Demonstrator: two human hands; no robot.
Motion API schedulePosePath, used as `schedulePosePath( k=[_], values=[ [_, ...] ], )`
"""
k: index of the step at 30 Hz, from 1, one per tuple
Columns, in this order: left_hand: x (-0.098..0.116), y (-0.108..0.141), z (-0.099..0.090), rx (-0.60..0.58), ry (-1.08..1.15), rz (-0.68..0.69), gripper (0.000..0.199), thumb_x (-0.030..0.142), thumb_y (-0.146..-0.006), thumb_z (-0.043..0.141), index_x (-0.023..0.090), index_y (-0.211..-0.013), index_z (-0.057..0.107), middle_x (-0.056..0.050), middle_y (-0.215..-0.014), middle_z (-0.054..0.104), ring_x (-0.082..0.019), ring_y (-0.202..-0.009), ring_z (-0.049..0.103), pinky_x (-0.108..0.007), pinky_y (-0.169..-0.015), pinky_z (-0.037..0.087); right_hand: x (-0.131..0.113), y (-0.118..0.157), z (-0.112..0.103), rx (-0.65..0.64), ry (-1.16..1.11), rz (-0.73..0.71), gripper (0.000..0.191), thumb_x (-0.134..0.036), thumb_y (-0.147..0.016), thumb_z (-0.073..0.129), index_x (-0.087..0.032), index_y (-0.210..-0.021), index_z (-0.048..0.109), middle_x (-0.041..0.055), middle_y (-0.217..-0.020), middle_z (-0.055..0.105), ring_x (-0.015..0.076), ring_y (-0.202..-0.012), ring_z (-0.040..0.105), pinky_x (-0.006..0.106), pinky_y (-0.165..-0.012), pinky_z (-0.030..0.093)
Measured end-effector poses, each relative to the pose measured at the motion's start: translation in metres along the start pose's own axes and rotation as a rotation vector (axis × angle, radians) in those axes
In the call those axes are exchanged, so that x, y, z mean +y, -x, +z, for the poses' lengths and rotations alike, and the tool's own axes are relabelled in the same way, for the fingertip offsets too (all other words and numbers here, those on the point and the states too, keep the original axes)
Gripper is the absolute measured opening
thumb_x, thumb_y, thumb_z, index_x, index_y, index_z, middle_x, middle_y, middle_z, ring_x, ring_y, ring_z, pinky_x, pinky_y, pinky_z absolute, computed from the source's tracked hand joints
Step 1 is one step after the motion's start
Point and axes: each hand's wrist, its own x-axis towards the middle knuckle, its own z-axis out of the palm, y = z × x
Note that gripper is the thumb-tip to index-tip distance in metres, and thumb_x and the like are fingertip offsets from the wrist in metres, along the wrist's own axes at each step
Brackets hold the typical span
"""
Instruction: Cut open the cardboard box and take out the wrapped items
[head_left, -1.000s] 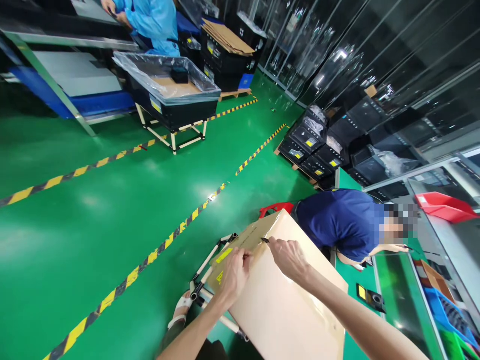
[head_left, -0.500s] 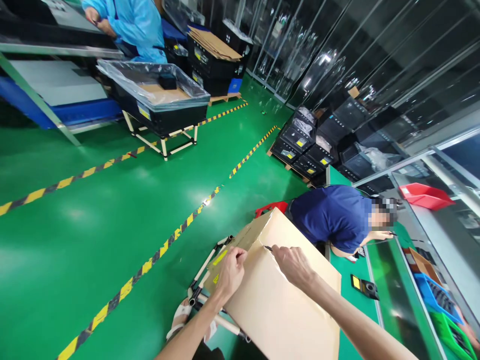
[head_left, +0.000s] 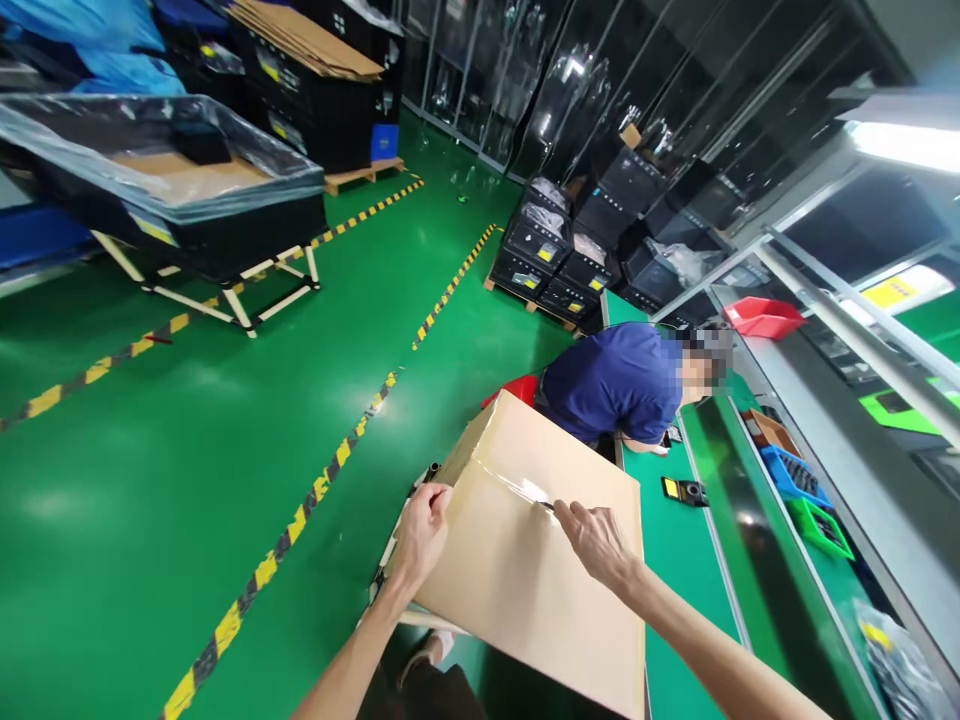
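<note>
A large brown carton [head_left: 517, 590] stands in front of me, with a shiny strip of clear tape [head_left: 510, 482] along the seam on its top. My right hand [head_left: 596, 540] is closed around a thin dark box cutter [head_left: 545, 506], mostly hidden by the fingers. The cutter's tip meets the taped seam near the middle of the top. My left hand [head_left: 424, 530] is curled into a fist at the carton's left edge. Whatever its fingers might hold is hidden.
Beyond the carton, a person in a dark blue shirt [head_left: 607, 380] leans over a green workbench [head_left: 667, 590]. Small coloured bins [head_left: 821, 528] line the bench. At left, a black plastic-lined crate [head_left: 247, 235] rests on a frame. Black crates [head_left: 536, 250] are stacked behind.
My right hand has moved the box cutter along the seam, from near the left edge towards the middle. My left hand stays closed by the left edge. The view has turned right.
</note>
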Motion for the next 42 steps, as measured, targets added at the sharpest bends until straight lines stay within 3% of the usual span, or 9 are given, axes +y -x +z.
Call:
schedulePosePath(
  k=[10,21,26,30,33,36,39,42],
  values=[
    [-0.006,-0.005,-0.005,-0.014,-0.166,-0.035,0.046,0.057,-0.084,0.044,0.018,-0.093,0.068,-0.01,-0.091,0.075,-0.026,-0.08,0.068,-0.034,-0.072,0.052,0.033,0.049,0.041,0.011,-0.07,0.075,0.031,-0.036,-0.098,0.06,-0.015,-0.121,0.061,0.0028,-0.096,0.066,0.0121,-0.075,0.064,0.03,-0.07,0.059],
    [-0.008,-0.01,-0.012,-0.041,-0.362,-0.079,0.047,0.057,-0.085,0.044,0.02,-0.101,0.067,-0.007,-0.092,0.074,-0.026,-0.083,0.067,-0.032,-0.069,0.05,0.091,0.131,0.091,-0.021,-0.2,0.196,0.029,-0.035,-0.098,0.06,-0.015,-0.12,0.062,0.0035,-0.099,0.068,0.0145,-0.082,0.067,0.035,-0.078,0.06],
    [-0.012,-0.015,-0.018,-0.056,-0.437,-0.099,0.045,0.056,-0.087,0.044,0.021,-0.103,0.066,-0.006,-0.092,0.074,-0.027,-0.082,0.068,-0.032,-0.067,0.05,0.131,0.183,0.125,-0.041,-0.353,0.372,0.03,-0.037,-0.097,0.061,-0.015,-0.117,0.063,0.0053,-0.105,0.068,0.017,-0.091,0.067,0.039,-0.085,0.06],
    [0.009,-0.029,-0.015,-0.146,-0.549,-0.14,0.05,0.062,-0.087,0.042,0.021,-0.097,0.067,-0.009,-0.093,0.075,-0.031,-0.086,0.069,-0.035,-0.067,0.05,0.157,0.226,0.148,-0.022,-0.521,0.628,0.029,-0.038,-0.096,0.063,-0.014,-0.112,0.065,0.0063,-0.107,0.068,0.0174,-0.094,0.067,0.038,-0.085,0.06],
    [0.038,-0.038,-0.001,-0.191,-0.639,-0.115,0.053,0.069,-0.083,0.046,0.021,-0.091,0.067,-0.011,-0.095,0.074,-0.033,-0.087,0.068,-0.037,-0.068,0.05,0.142,0.228,0.16,0.067,-0.696,0.812,0.031,-0.04,-0.097,0.061,-0.014,-0.113,0.064,0.0057,-0.104,0.068,0.0163,-0.089,0.067,0.036,-0.08,0.06],
    [0.059,-0.039,0.017,-0.12,-0.633,-0.157,0.055,0.072,-0.078,0.052,0.021,-0.094,0.066,-0.011,-0.088,0.073,-0.034,-0.081,0.067,-0.038,-0.064,0.049,0.099,0.201,0.164,0.217,-0.944,0.888,0.031,-0.041,-0.098,0.059,-0.013,-0.109,0.064,0.0043,-0.098,0.068,0.0138,-0.081,0.067,0.031,-0.074,0.06],
    [0.07,-0.034,0.03,-0.028,-0.632,-0.206,0.06,0.077,-0.075,0.053,0.02,-0.087,0.064,-0.012,-0.072,0.068,-0.034,-0.067,0.063,-0.039,-0.058,0.047,0.054,0.17,0.156,0.421,-1.159,0.934,0.031,-0.043,-0.099,0.056,-0.013,-0.104,0.064,0.004,-0.096,0.068,0.0135,-0.081,0.066,0.031,-0.074,0.059],
    [0.082,-0.028,0.036,0.079,-0.663,-0.164,0.062,0.082,-0.075,0.049,0.021,-0.081,0.059,-0.01,-0.063,0.06,-0.032,-0.062,0.056,-0.042,-0.06,0.046,0.033,0.152,0.136,0.625,-1.292,1.049,0.037,-0.05,-0.1,0.05,-0.016,-0.106,0.062,0.0038,-0.095,0.065,0.014,-0.08,0.062,0.033,-0.077,0.056]
  ],
)
